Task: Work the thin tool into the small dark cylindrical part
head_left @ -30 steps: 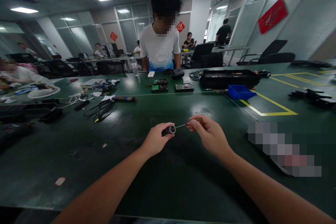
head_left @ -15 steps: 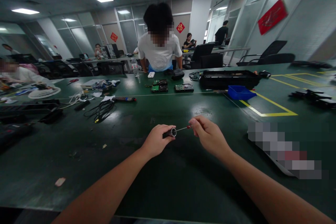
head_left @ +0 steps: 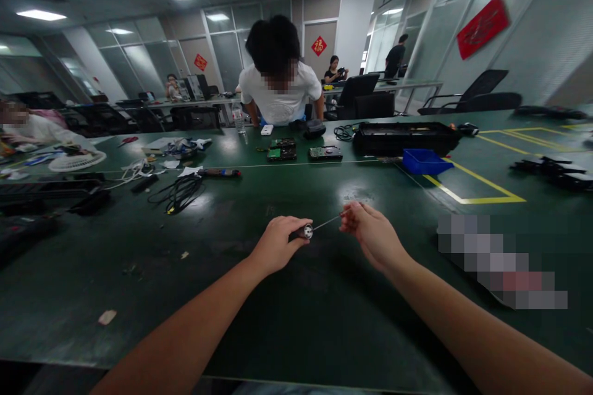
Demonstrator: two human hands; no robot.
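Observation:
Above the middle of the green table point(head_left: 296, 333), my left hand point(head_left: 279, 243) is closed around a dark cylinder point(head_left: 306, 232) whose round, metal-rimmed end faces me and to the right. My right hand point(head_left: 368, 228) pinches the handle of a thin screwdriver point(head_left: 327, 222). The screwdriver's shaft slants down to the left, and its tip reaches the cylinder's open end. Whether the tip sits inside or just at the rim, I cannot tell. Fingers hide most of the handle and much of the cylinder's body.
Hard drives point(head_left: 325, 153) and a green circuit board point(head_left: 281, 152) lie farther back. A blue bin point(head_left: 426, 162) stands near a long black casing point(head_left: 405, 137). Black cable point(head_left: 178, 194) is coiled at left. A person point(head_left: 280, 83) leans over the far edge.
My right hand has turned and its fingers have shifted around the screwdriver handle, lifting it slightly. The cylinder's end has tilted a little. Opposite, the person has bent lower.

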